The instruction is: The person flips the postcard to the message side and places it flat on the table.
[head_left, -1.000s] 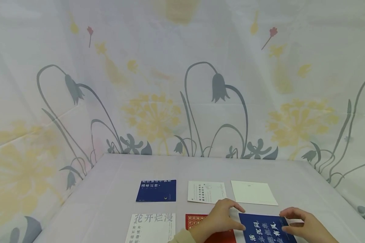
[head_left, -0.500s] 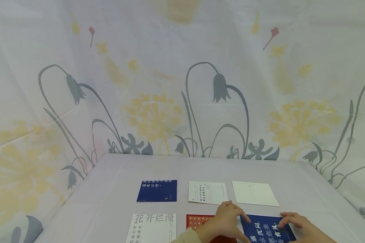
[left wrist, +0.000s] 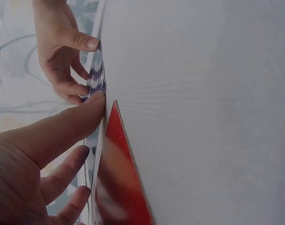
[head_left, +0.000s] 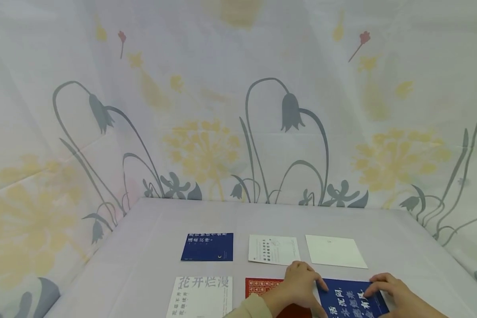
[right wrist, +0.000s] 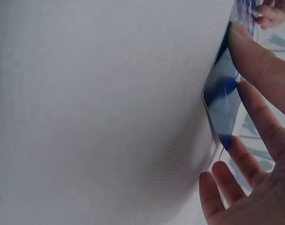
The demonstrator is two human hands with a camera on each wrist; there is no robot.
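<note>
A dark blue card (head_left: 343,295) with white lettering lies flat on the table at the lower right of the head view. Against its left side rests my left hand (head_left: 300,285), thumb extended and fingers loosely bent. My right hand (head_left: 399,298) touches the opposite side, with thumb and fingers spread. In the right wrist view, the thumb and fingertips meet the surface of the blue card (right wrist: 222,96) near its corner. A red card (head_left: 258,285) lies partly hidden beneath my left hand and forearm; its pointed corner shows in the left wrist view.
At the back lie another blue card (head_left: 208,248), a white printed card (head_left: 274,250) and a plain cream card (head_left: 335,251). A white card with grey lettering (head_left: 202,300) is at the front left. A flowered cloth (head_left: 238,110) hangs behind the table.
My left hand has moved slightly right, closer over the blue card's left edge. My right thumb and fingers have settled onto its right side. The blue card has shifted slightly right in view.
</note>
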